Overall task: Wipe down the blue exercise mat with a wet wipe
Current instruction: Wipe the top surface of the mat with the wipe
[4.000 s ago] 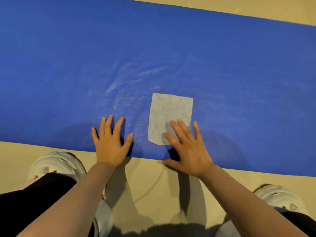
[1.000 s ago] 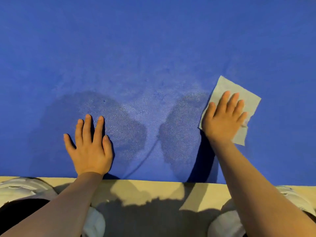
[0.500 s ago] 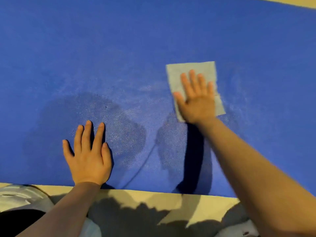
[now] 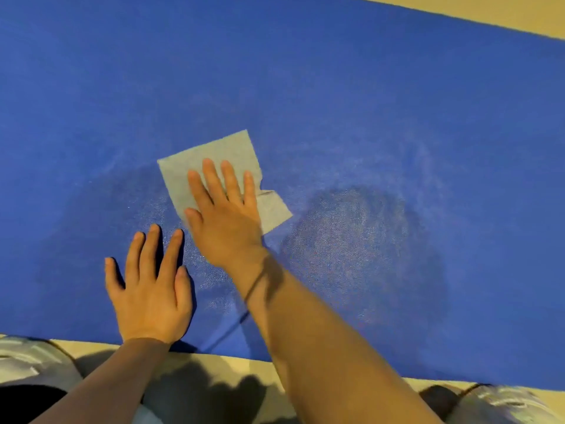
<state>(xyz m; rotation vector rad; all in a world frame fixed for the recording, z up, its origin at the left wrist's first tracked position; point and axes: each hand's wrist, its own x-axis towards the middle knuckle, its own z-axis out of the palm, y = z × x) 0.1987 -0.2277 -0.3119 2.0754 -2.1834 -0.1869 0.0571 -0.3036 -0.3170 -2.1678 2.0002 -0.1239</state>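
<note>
Hands, head view, two entries. Right hand (image 4: 224, 215): flat, fingers straight and slightly spread, palm down, pressing the wet wipe (image 4: 214, 175) onto the blue exercise mat (image 4: 367, 117); a thin dark band circles its wrist. Left hand (image 4: 149, 286): flat on the mat, fingers spread, holding nothing, just near and left of the right hand, its fingertips close to the right thumb.

Wet wipe: pale grey, roughly rectangular, lying tilted at mid-mat; its right near corner is creased and sticks out past the little finger.

Blue exercise mat: spans the frame from left to right, laid on a tan floor (image 4: 519, 13) seen along its far right edge and near edge. A speckled, damp-looking sheen shows right of the wipe and around the hands.

White shoes (image 4: 27, 359): at the near left and near right corners, off the mat.
</note>
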